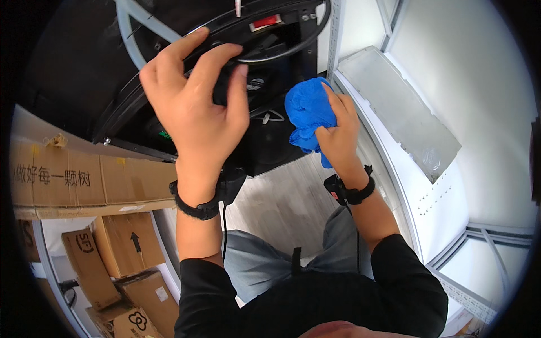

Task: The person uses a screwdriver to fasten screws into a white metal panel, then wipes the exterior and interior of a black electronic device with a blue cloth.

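A bunched blue cloth (309, 110) is gripped in my right hand (341, 127), its loose folds hanging below the fingers. My left hand (197, 104) is raised in front of a black machine or cabinet (67, 73), fingers curled but apart, with nothing seen between them. Close to its fingertips runs a black cable (293, 52), bent in a wide loop; whether they touch it I cannot tell. A red switch (265, 22) sits on the black panel beyond the cable. Pale translucent tubing (149, 21) passes behind my left fingers. Both wrists wear black straps with small boxes.
Cardboard boxes (132, 242) are stacked on a shelf at the left, below a long carton (67, 186). A grey flat panel (400, 110) leans along the white frame (414, 194) at the right. My jeans-clad legs are over a wooden floor (276, 197).
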The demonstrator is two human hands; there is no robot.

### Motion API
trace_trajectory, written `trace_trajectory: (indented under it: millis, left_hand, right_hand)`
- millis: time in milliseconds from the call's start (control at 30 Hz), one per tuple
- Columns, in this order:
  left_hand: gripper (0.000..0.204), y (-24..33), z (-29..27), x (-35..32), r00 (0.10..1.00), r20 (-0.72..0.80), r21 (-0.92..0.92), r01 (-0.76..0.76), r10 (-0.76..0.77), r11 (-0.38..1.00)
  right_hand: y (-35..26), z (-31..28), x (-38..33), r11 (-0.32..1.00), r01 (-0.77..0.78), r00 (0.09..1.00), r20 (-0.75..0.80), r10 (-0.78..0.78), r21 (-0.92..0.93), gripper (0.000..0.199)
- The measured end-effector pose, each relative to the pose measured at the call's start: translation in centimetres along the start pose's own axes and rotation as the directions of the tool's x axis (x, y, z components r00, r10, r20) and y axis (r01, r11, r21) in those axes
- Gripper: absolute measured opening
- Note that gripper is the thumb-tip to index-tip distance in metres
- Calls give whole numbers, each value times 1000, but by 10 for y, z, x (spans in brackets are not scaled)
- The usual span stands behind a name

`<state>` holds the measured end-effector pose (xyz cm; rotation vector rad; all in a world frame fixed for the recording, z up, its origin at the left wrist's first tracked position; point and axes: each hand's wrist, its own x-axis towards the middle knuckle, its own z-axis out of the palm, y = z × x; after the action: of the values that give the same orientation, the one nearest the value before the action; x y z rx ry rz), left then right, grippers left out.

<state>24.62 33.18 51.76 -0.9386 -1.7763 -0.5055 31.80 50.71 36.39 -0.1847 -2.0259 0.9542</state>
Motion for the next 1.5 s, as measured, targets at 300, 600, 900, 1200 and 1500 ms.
trace_trajectory:
  millis: [300,600,900,1200,1500]
  left_hand:
    - [24,-28,-39,-43,987,-136,-330,39,-88,943]
    - [54,-69,-57,-207,544,142,-550,738,-827,391]
    - [72,-90,-72,-234,530,433,-743,668,-729,45]
    - [74,-110,-77,-238,510,535,-732,678,-674,-68]
    - [56,-106,-73,-239,588,426,-720,680,-687,136]
  right_hand:
    - [21,23,-54,997,74,994,79,-70,-40,78]
    - [-145,83,-17,866,433,807,321,-496,249,78]
    - [-210,133,9,784,597,756,208,-621,170,77]
    - [-118,166,-88,845,532,782,352,-514,52,77]
    - [-106,181,-109,897,432,840,321,-437,89,73]
